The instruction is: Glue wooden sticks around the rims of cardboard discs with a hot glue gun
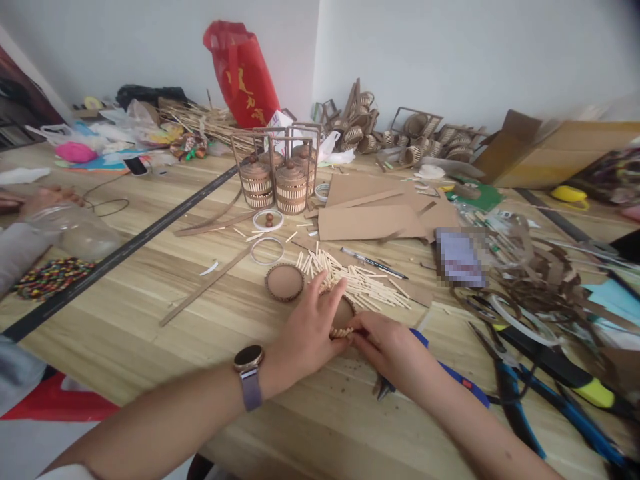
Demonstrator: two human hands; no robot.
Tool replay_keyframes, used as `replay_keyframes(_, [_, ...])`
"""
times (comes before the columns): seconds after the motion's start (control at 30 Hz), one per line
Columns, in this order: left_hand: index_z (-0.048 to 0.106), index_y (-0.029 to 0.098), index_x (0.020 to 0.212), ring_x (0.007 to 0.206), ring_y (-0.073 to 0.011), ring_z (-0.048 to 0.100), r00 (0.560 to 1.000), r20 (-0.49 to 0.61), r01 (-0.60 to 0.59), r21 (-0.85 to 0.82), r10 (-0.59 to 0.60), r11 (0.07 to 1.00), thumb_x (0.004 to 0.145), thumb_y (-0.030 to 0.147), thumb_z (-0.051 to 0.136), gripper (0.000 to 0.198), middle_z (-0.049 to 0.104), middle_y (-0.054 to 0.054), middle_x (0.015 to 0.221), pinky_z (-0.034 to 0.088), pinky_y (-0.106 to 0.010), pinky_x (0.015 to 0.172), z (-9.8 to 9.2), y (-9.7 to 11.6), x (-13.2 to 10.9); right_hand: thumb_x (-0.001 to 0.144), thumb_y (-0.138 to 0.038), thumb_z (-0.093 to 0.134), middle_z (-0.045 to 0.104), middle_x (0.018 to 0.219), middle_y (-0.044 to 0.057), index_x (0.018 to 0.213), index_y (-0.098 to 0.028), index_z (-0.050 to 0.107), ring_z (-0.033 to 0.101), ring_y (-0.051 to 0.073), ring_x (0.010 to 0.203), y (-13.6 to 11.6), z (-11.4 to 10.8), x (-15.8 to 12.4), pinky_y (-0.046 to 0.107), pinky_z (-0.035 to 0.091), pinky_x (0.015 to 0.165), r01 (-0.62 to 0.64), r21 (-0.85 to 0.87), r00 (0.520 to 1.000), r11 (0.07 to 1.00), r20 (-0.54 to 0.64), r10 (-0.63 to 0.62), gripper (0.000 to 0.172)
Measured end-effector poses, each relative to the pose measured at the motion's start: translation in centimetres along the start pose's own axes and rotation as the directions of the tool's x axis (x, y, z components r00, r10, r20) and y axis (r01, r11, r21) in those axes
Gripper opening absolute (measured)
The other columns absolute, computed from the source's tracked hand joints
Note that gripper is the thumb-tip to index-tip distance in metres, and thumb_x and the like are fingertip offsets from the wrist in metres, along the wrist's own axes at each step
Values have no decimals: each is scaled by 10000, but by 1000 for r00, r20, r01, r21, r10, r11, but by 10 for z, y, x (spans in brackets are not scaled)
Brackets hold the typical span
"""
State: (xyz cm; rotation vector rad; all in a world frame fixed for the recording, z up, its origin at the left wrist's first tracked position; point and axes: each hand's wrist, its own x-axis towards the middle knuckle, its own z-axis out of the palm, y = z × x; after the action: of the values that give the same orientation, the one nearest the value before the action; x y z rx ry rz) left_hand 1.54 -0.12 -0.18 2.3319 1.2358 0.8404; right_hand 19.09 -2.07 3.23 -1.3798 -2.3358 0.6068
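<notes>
My left hand (305, 320) reaches over a round cardboard base (344, 311), fingers on its far side and thumb at its near edge, holding it on the table. Short pale sticks (342, 332) line the near rim. There, the thumb and fingers of my right hand (387, 340) are pinched together on a short stick, mostly hidden by the fingertips. Left of the base lies a second round cardboard base (285, 282) with a dark, ridged rim. Just beyond both hands is a loose pile of short wooden sticks (367, 283).
Small lidded stick baskets in a carrying frame (291, 187) stand farther back. Cardboard sheets (370, 223) and a pen (375, 263) lie beyond the sticks. Pliers (507, 373) and a blue-handled glue gun (463, 383) are at right. Another person's hands (47, 200) rest at far left.
</notes>
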Motion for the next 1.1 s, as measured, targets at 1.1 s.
replay_keyframes(1.1, [186, 292, 1466, 1405, -398, 272, 1000, 2, 12, -17, -12, 1000, 708, 207, 792, 974, 175, -166, 1522, 396, -574, 1071, -4, 3, -1, 610, -534, 781, 726, 875, 80, 1038, -243, 676, 690, 281, 837, 67, -54, -78, 377, 577, 741, -402, 530, 903, 747, 94, 419, 528])
